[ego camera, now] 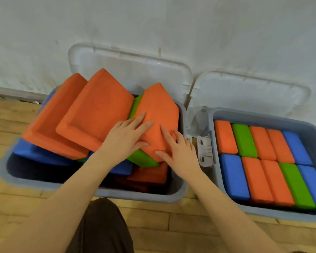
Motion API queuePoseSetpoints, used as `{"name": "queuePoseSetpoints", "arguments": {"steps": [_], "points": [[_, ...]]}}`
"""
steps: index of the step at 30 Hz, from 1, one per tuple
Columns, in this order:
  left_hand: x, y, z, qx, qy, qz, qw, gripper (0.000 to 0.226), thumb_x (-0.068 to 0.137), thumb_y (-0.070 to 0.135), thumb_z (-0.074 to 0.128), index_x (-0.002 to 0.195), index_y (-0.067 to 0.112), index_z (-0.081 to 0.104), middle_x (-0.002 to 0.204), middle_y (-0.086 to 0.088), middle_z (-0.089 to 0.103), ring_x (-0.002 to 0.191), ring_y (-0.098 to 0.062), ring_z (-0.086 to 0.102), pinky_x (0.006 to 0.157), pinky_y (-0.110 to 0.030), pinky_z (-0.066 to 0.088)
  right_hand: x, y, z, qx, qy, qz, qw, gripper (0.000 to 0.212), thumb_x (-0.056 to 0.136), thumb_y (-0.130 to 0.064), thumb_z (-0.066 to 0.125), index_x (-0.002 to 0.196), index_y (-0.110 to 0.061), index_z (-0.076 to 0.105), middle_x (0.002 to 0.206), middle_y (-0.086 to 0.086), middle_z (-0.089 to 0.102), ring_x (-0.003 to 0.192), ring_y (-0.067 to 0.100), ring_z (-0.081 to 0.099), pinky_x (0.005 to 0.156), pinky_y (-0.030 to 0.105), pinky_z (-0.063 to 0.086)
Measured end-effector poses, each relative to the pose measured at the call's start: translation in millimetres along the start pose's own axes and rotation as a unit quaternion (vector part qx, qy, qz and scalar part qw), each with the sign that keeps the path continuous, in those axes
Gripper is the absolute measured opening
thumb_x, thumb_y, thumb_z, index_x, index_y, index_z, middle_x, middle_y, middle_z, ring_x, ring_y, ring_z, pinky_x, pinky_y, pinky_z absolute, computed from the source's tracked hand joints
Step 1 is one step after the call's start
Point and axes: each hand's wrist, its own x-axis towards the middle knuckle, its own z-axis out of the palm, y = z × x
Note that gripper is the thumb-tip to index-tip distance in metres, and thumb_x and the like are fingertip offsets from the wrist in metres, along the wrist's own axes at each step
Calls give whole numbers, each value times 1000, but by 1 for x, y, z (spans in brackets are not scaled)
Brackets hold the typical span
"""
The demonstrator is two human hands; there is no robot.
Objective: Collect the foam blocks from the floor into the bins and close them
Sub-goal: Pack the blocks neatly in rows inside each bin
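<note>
- The left hand [125,136] lies flat on a tilted orange block [159,114], fingers straight and spread, thumb along the block's near edge.
- The right hand [177,148] presses the same block's near right corner, fingers straight and slightly apart; neither hand curls round it.
- That block leans on a green block [142,158] in the left bin [4,172], sticking up above the rim.
- Two more orange blocks [97,110] lean to its left, piled loosely over blue blocks [42,154]; darker orange ones lie deeper in the bin.
- The right bin [213,143] holds two neat rows of orange, green and blue blocks [244,139], all below the rim.
- Both white lids [135,70] stand open against the wall [171,24].
- The bins sit side by side on a wooden floor [7,125].
</note>
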Motion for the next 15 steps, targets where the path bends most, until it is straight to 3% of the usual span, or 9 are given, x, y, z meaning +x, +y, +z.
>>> {"name": "queuePoseSetpoints", "arguments": {"steps": [2,4,9,15], "points": [[-1,-4,-2,-15,38,-10,999,59,80,52,50,131,23,40,137,-16,50,100,-30,66,74,-36,51,0,-3,0,12,10,13,1000,71,79,-79,14,142,-55,-7,152,10,24,130,34,38,98,51,38],[2,-4,-4,-40,78,-26,996,58,81,53,46,130,24,42,137,-16,50,100,-30,65,73,-37,50,2,-9,-3,42,52,34,997,67,80,-80,10,141,-56,-4,153,9,22,128,33,42,97,52,40],[10,23,-10,-108,186,-88,973,58,81,54,52,129,23,45,138,-15,46,102,-32,61,72,-43,52,5,-8,-22,89,179,33,979,53,92,-57,31,142,-44,24,151,10,26,121,34,45,97,52,38],[18,70,-6,-156,195,-142,958,58,78,59,54,123,23,45,137,-13,46,92,-29,63,63,-38,54,-3,30,-54,70,211,-9,975,42,93,-45,40,133,-34,46,142,13,40,120,34,44,94,47,33]]}}
